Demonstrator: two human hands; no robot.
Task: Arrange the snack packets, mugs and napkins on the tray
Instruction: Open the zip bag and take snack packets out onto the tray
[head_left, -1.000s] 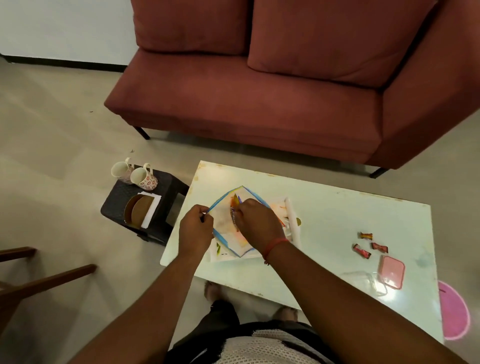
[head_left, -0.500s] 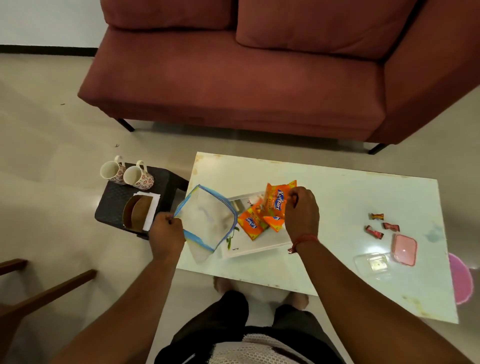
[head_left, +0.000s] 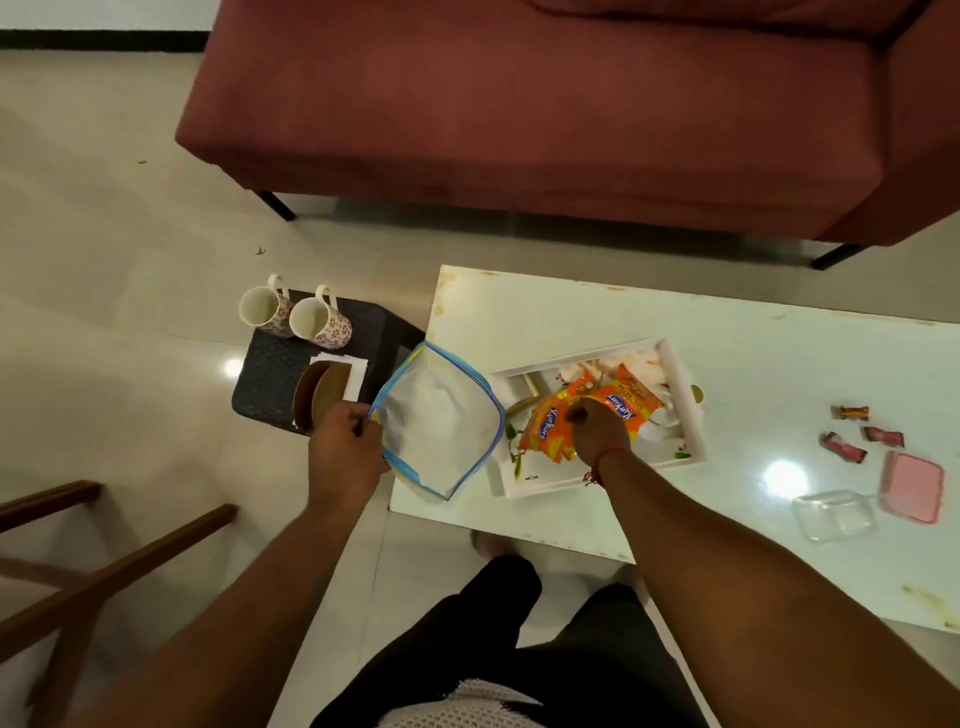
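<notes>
**Packets lowered onto tray**

Since half a second earlier, right hand (head_left: 597, 434) had dropped the orange snack packets (head_left: 550, 423) onto the white tray (head_left: 680, 384), fingers curled and pinching them. Left hand (head_left: 343, 449) gripped the clear blue-edged zip pouch (head_left: 439, 421) by its corner (over the table's left edge). Two floral mugs (head_left: 296, 314) and white napkins (head_left: 358, 371) sat on the dark stool (head_left: 265, 379), off the tray. Wrapped candies (head_left: 852, 428) lay on the white table (head_left: 779, 358), far right.
</notes>
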